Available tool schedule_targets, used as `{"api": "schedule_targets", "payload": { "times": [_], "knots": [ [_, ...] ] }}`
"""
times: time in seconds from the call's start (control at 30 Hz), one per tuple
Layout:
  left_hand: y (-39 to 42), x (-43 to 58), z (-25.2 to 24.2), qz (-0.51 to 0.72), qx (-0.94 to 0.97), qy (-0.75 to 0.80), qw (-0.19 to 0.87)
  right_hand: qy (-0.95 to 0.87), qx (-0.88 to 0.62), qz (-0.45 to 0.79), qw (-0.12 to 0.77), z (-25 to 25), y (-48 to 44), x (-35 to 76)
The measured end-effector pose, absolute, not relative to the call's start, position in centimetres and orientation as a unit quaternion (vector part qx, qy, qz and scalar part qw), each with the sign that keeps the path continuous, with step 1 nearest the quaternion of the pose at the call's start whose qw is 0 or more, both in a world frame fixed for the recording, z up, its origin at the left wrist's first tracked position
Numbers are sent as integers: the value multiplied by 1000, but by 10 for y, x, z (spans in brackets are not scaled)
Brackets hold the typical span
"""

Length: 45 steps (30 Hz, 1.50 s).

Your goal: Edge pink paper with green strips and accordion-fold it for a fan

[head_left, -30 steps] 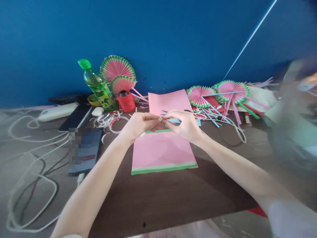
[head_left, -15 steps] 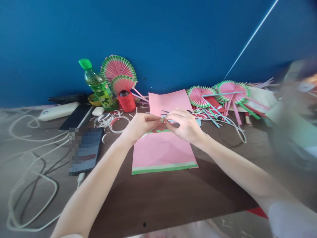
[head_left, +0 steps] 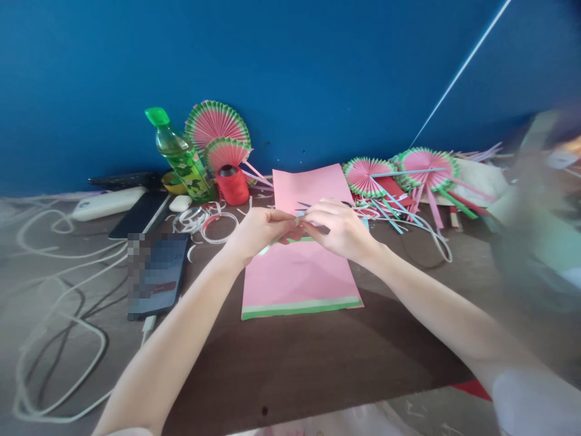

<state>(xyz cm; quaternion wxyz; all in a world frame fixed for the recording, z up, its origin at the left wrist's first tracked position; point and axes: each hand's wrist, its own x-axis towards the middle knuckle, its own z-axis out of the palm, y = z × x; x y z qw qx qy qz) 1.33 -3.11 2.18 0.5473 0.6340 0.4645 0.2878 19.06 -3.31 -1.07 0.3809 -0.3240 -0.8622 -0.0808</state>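
Note:
My left hand (head_left: 269,229) and my right hand (head_left: 339,227) meet fingertip to fingertip above the pink paper. Both are closed in a pinch. Between the fingertips shows a small pale greenish piece (head_left: 298,221), too small and covered to name. Under the hands lies a pink sheet (head_left: 299,275) with a white and green band along its near edge. Behind it another pink sheet (head_left: 311,184) leans up towards the wall. Dark scissors (head_left: 303,205) stick out past my right hand, which covers most of them.
At the left are a green-capped bottle (head_left: 184,160), a red thread spool (head_left: 233,186), a phone (head_left: 162,275) and looped white cables (head_left: 102,330). Pleated paper fans (head_left: 218,124) stand behind; more fans (head_left: 426,169) and paper strips lie right. A blue wall (head_left: 290,72) closes the back.
Both hands keep nearly the same place and pinch. Only the fingertips have shifted very slightly around the small piece.

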Motion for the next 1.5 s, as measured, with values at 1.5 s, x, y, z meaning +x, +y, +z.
{"api": "schedule_targets", "payload": {
  "times": [1.5],
  "knots": [
    [-13,-23,30,98,740,458,483,-565,-730,-85,375,-4,20,312]
  ]
}}
